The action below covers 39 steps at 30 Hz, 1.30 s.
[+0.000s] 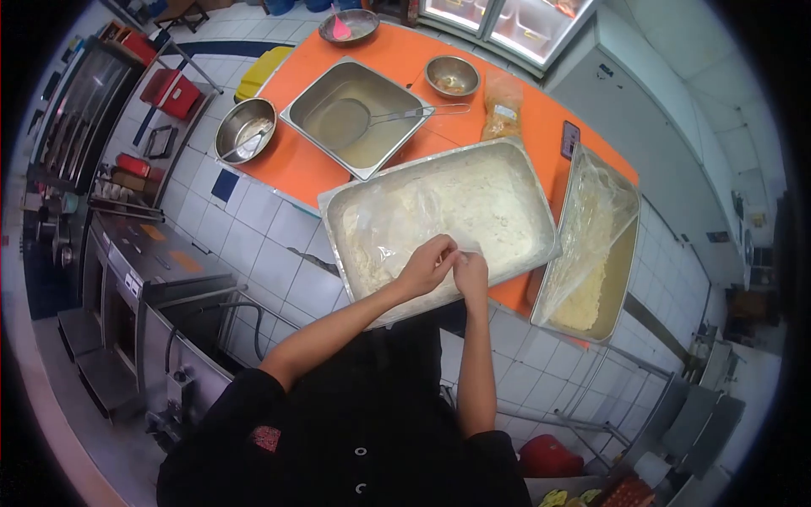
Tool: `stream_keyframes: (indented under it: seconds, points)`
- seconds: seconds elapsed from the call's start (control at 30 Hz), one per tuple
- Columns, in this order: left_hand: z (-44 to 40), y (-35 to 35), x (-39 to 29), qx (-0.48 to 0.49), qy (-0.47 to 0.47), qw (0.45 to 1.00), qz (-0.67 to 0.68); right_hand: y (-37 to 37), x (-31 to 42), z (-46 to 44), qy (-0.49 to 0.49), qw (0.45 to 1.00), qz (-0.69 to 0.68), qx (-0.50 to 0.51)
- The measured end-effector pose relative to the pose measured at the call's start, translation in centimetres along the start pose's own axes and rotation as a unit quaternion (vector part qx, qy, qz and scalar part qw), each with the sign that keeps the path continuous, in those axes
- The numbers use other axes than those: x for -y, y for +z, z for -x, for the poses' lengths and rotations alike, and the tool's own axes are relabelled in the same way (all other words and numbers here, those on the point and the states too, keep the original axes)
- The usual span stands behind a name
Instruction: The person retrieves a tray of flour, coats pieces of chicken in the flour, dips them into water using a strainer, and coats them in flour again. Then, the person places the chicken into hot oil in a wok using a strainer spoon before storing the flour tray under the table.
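Both of my hands meet over the front part of a large metal tray (530,182) of white flour (486,203). My left hand (429,266) and my right hand (470,275) are closed on the gathered edge of a clear plastic bag (384,228). The bag lies on the flour in the tray's left half, and its contents are hard to make out. Right of this tray, a second metal tray (621,296) holds pale yellowish crumbs (583,300), partly under a plastic sheet (591,211).
On the orange table (296,165) stand a deep pan (393,156) of cloudy liquid with a strainer (342,122), metal bowls (245,110) (452,66), a bag of orange-yellow food (503,114) and a phone (570,139). A steel counter (160,245) is at left.
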<state>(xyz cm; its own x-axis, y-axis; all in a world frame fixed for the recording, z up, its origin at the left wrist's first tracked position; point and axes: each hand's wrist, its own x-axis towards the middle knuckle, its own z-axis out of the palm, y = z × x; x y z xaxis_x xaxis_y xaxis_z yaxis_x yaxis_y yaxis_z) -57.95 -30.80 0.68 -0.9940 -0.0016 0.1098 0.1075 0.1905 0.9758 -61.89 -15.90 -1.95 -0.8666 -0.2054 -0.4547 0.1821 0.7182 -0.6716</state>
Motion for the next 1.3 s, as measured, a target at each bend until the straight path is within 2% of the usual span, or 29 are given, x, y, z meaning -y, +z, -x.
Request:
stream_keyframes:
  seconds: [0.13,0.17,0.2,0.23,0.3,0.33,0.4,0.43,0.5,0.53,0.6,0.63,0.7,0.73,0.8,0.83,0.9,0.93,0.97,1.0,1.03,1.1,1.23,1.3]
  points:
    - [0.4,-0.4,-0.4,0.09,0.022,0.995,-0.027,-0.3,0.2,0.1,0.036,0.999,0.023,-0.001]
    - [0.5,-0.4,-0.5,0.095,-0.002,0.995,-0.019,0.2,0.5,0.3,-0.012,0.972,-0.222,-0.079]
    - [0.6,-0.5,-0.6,0.101,-0.026,0.995,-0.012,0.7,0.9,0.4,-0.06,0.877,-0.451,-0.151]
    - [0.7,-0.5,-0.7,0.104,-0.025,0.994,-0.015,1.1,1.4,0.3,-0.06,0.875,-0.455,-0.153]
    - [1.0,-0.3,-0.8,0.083,-0.002,0.997,0.007,1.7,1.9,0.3,-0.066,0.8,-0.585,-0.118]
    - [1.2,-0.3,-0.8,0.086,-0.001,0.996,0.006,1.9,1.6,0.3,-0.066,0.798,-0.587,-0.121]
    - [1.2,-0.5,-0.8,0.081,0.022,0.996,0.009,1.9,1.9,0.2,0.02,0.745,-0.664,-0.062]
    - [1.4,-0.8,-0.7,0.081,0.022,0.996,0.007,1.8,2.4,0.4,0.02,0.744,-0.665,-0.061]
    - [1.6,-1.3,-0.8,0.11,0.098,0.988,-0.037,1.3,3.4,0.9,-0.006,0.67,-0.739,-0.069]
    - [1.9,-1.4,-1.0,0.109,0.099,0.988,-0.037,1.8,2.7,0.4,-0.006,0.67,-0.739,-0.068]
    - [2.3,-1.4,-1.3,0.11,0.063,0.992,-0.014,2.9,1.4,-0.8,-0.055,0.702,-0.687,-0.179]
    - [2.3,-1.4,-1.2,0.11,0.063,0.992,-0.015,3.0,0.9,-0.6,-0.055,0.702,-0.688,-0.178]
    - [2.0,-1.3,-1.0,0.078,0.053,0.996,0.005,3.3,0.1,0.1,0.017,0.829,-0.556,-0.056]
    - [2.3,-1.3,-1.0,0.073,0.052,0.996,0.004,3.4,-1.1,-0.2,0.016,0.83,-0.555,-0.051]
    - [2.7,-1.5,-0.8,0.08,0.03,0.996,0.02,3.7,-1.8,-1.2,0.022,0.913,-0.397,-0.094]
    - [2.8,-1.5,-0.6,0.079,0.029,0.996,0.017,4.2,-1.6,-1.1,0.021,0.913,-0.398,-0.092]
    - [2.9,-1.5,-0.5,0.018,0.003,0.998,0.059,5.2,-1.5,-0.9,0.031,0.952,-0.268,-0.145]
    - [3.0,-1.7,-0.5,0.019,0.004,0.998,0.06,5.7,-2.1,-1.2,0.031,0.952,-0.269,-0.146]
    - [3.1,-2.0,-0.5,0.019,-0.007,0.999,0.036,6.2,-2.7,-1.6,-0.014,0.989,-0.075,-0.13]
    - [3.1,-2.3,-0.6,0.019,-0.016,1.0,0.012,6.5,-3.4,-1.9,-0.058,0.985,0.122,-0.109]
    - [3.0,-2.5,-0.7,0.021,-0.016,1.0,0.012,5.8,-2.4,-1.6,-0.056,0.985,0.121,-0.11]
    - [3.4,-2.8,-1.0,0.049,0.053,0.997,-0.025,4.2,-0.3,-0.6,-0.063,0.981,0.153,-0.106]
    - [3.2,-2.9,-1.5,0.013,0.042,0.998,0.041,2.9,4.1,0.0,-0.062,0.987,0.119,-0.087]
    - [3.2,-3.0,-1.3,0.012,0.039,0.999,0.018,2.1,6.0,0.2,-0.003,0.999,-0.041,-0.02]
